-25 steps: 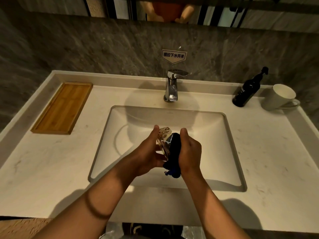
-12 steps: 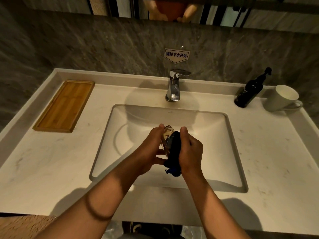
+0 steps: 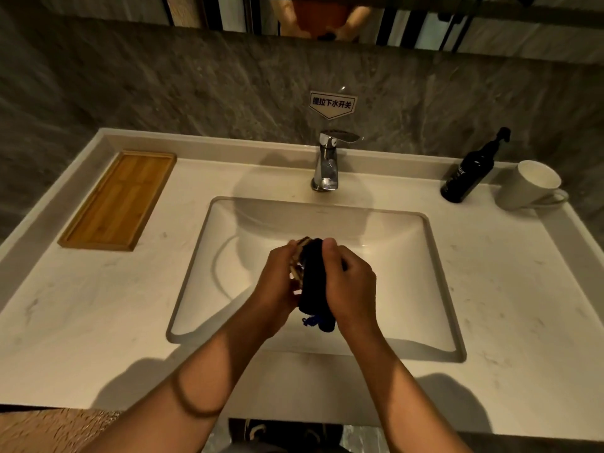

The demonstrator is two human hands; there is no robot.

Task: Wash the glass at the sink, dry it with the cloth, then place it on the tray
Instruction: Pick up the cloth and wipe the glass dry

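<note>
Both forearms reach in from six o'clock and meet over the middle of the sink point(image 3: 438, 289). The left hand point(image 3: 279, 282) curls closed around the glass point(image 3: 298, 259), fingers wrapped over its far side. The right hand point(image 3: 351, 286) is clenched on the dark blue cloth point(image 3: 313, 282), thumb on top, pressing it against the glass. The glass is mostly hidden, only a clear, glinting sliver showing between the hands. The wooden tray point(image 3: 119, 201) lies at ten o'clock on the counter, well apart.
</note>
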